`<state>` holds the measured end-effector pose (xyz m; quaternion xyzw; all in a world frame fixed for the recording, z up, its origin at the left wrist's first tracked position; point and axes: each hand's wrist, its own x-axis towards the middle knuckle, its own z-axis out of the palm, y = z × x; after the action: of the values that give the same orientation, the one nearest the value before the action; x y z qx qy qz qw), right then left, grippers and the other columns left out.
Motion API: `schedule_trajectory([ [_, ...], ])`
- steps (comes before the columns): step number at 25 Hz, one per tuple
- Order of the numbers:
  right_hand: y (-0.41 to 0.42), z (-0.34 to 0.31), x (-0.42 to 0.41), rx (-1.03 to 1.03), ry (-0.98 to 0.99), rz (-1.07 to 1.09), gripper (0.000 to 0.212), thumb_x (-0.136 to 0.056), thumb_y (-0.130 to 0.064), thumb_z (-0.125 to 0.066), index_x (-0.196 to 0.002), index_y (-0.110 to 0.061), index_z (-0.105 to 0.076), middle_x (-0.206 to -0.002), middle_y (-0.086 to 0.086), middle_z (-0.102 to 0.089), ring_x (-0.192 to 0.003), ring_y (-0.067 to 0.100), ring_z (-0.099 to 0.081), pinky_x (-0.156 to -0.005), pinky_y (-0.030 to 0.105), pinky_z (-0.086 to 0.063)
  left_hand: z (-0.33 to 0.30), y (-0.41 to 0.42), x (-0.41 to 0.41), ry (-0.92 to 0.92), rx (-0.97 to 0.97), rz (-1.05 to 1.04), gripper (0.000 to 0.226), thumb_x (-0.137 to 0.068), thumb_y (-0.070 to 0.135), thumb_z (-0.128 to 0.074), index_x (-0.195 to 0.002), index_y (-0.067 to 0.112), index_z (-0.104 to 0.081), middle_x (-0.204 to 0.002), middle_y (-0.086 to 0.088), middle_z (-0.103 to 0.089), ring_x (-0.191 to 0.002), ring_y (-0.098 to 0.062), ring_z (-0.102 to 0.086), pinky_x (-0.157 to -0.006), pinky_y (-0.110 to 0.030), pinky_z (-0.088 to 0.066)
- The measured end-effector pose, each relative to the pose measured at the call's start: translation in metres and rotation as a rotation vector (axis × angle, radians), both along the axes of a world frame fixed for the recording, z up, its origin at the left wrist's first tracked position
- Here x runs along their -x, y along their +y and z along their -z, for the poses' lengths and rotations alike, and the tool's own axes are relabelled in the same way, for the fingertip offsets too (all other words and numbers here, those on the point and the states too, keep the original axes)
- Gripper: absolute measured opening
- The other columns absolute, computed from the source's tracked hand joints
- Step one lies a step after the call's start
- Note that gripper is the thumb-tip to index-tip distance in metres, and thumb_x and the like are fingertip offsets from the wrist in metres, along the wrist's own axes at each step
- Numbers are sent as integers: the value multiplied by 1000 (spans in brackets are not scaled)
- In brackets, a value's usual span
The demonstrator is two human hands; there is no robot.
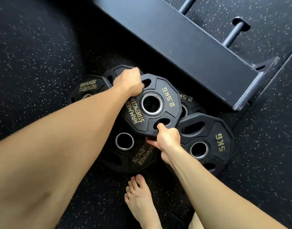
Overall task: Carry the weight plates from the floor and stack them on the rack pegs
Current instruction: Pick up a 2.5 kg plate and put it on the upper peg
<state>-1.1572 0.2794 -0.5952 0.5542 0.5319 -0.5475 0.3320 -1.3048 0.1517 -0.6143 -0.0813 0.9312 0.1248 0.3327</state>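
Gripping the 2.5 kg weight plate [152,104] from opposite edges, the two hands hold it flat and face up above the pile on the floor. The left hand [128,82] closes over the far-left rim, its fingers curled down past the edge by a grip slot and hidden under the plate. The right hand [168,139] takes the near rim: the thumb hooks into the near slot from above, and the fingers [151,142] wrap underneath, where their tips just show. Both hands are closed on this one plate; neither is free.

The plate's steel-ringed centre hole faces straight up at the camera, so its axis stands vertical. The rack pegs [234,33] lie up and to the right, beyond the rack's dark base beam [183,45], and they run roughly level. My judgement is that the coming move turns on this: the plate must be tipped onto its edge so the hole's axis lines up with a peg, then carried right and away. The right hand sits nearer the pegs, so it probably leads.

Under and around the held plate lie the others: a 5 kg plate [206,139] just right, another 2.5 kg plate [188,103] behind, a larger plate [130,151] beneath, and two more [87,88] at the far left. No plate shows on the visible pegs. A bare foot [138,195] stands just near the pile.
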Motion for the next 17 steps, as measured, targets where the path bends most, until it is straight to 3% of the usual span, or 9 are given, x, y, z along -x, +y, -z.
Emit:
schedule_trajectory([
  [3, 3, -4, -3, -47, 36, -46, 21, -90, -23, -53, -97, -4, -59, -100, 10, -66, -86, 33, -70, -79, 49, -60, -16, -10, -10, -12, 37, 28, 33, -90, 36, -61, -112, 13, -56, -119, -14, -61, -109, -35, -57, -79, -36, -41],
  [6, 16, -31, -5, -102, 82, -220, 46, -76, -44, -52, -105, -10, -58, -104, 10, -67, -91, 33, -67, -82, 53, -57, -51, -28, -30, -59, -47, -34, 32, -91, 34, -57, -112, 10, -54, -115, -14, -61, -104, -34, -56, -80, -36, -42],
  [10, 34, -99, -1, -157, 153, -420, 55, -71, -57, -49, -108, -17, -53, -103, 2, -64, -96, 27, -63, -83, 50, -55, -126, -38, -73, -84, -330, -408, 23, -92, 28, -55, -110, 13, -54, -104, -4, -63, -91, -21, -57, -72, -31, -41],
  [12, 37, -158, 5, -162, 198, -480, 39, -87, -44, -52, -113, -15, -52, -104, -4, -60, -96, 19, -58, -78, 35, -50, -179, -39, -92, -53, -476, -584, 21, -93, 23, -54, -113, 18, -54, -101, 0, -66, -87, -14, -61, -67, -26, -46],
  [14, 46, -213, 7, -180, 254, -535, 33, -96, -31, -49, -123, -12, -51, -112, -2, -58, -100, 18, -54, -80, 31, -42, -238, -38, -106, -3, -568, -669, 20, -93, 19, -53, -113, 20, -53, -101, 3, -66, -88, -10, -62, -67, -24, -50],
  [17, 53, -295, 5, -186, 382, -567, 28, -96, -26, -51, -121, -13, -54, -114, 2, -63, -102, 19, -58, -73, 26, -44, -321, -37, -127, 82, -630, -728, 20, -92, 19, -55, -111, 24, -52, -105, 3, -67, -96, -13, -63, -84, -36, -55],
])
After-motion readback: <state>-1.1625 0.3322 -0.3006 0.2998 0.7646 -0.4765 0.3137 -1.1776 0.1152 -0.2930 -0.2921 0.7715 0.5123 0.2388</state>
